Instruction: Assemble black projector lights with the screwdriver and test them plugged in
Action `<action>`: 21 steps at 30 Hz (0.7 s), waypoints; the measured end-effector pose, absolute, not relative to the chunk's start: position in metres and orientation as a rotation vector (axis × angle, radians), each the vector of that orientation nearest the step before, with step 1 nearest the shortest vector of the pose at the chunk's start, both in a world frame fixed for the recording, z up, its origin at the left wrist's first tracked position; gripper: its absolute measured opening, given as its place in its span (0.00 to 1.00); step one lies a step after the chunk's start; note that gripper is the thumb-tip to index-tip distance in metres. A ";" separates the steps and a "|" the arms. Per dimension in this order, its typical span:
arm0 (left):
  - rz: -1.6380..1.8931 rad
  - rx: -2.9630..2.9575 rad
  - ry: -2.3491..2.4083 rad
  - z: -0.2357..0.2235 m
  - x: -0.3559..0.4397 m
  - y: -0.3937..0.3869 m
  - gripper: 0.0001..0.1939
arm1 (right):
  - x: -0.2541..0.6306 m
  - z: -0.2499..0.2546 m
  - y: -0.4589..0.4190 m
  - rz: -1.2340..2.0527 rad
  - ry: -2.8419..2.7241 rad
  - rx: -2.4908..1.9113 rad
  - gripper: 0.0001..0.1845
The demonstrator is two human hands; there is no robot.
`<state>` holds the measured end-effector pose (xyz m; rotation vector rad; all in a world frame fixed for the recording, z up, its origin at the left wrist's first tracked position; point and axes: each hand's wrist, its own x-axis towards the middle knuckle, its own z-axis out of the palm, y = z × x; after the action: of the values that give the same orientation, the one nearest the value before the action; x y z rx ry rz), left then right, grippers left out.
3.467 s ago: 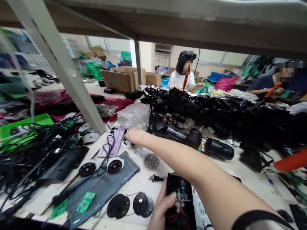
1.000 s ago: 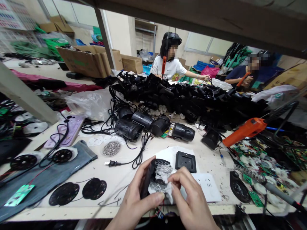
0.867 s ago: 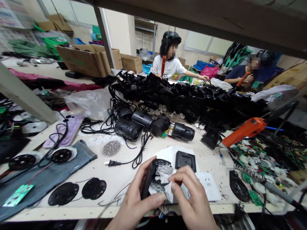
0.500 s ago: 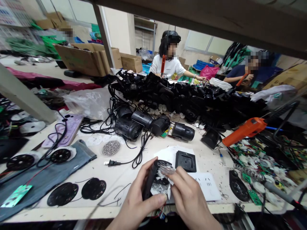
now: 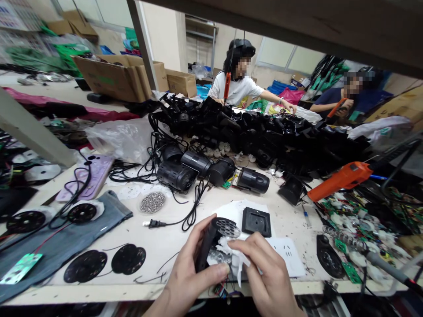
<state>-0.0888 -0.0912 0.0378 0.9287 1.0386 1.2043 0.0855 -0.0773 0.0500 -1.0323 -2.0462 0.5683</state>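
Note:
My left hand (image 5: 193, 268) is closed around a black plastic housing (image 5: 205, 244), tilted above the front edge of the bench. The housing has a grille of round holes at its upper end, and its inside faces my right hand. Thumb and fingers of my right hand (image 5: 266, 270) pinch a crumpled white tissue-like piece (image 5: 237, 256) against the housing's opening. Part of the inside is hidden behind this piece. Thin coloured wires (image 5: 220, 290) hang below the housing. Just beyond my hands lies a square black base (image 5: 256, 222).
An orange electric screwdriver (image 5: 340, 180) slants in at right, above circuit boards. Black cylindrical units (image 5: 253, 181) and a black heap stand beyond. A dish of screws (image 5: 152, 202), a plug (image 5: 155, 224) and black discs (image 5: 85, 266) lie left. Two people (image 5: 238, 88) work opposite.
My right hand has drawn slightly down and away from the grille, leaving its holes and more of the white piece visible. My left hand keeps the housing. The co-worker's arm reaches further right.

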 end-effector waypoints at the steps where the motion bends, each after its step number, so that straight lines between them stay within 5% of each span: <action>1: 1.200 0.940 1.052 0.037 -0.088 -0.091 0.40 | 0.084 0.050 -0.078 0.598 -2.013 -1.061 0.19; 21: 1.124 0.972 1.064 0.030 -0.087 -0.087 0.41 | 0.070 0.057 -0.087 0.807 -1.907 -1.280 0.14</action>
<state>-0.0869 -0.0875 0.0304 0.9721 1.0638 1.1240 0.0699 -0.0874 0.0568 -1.2799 -1.9072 0.8074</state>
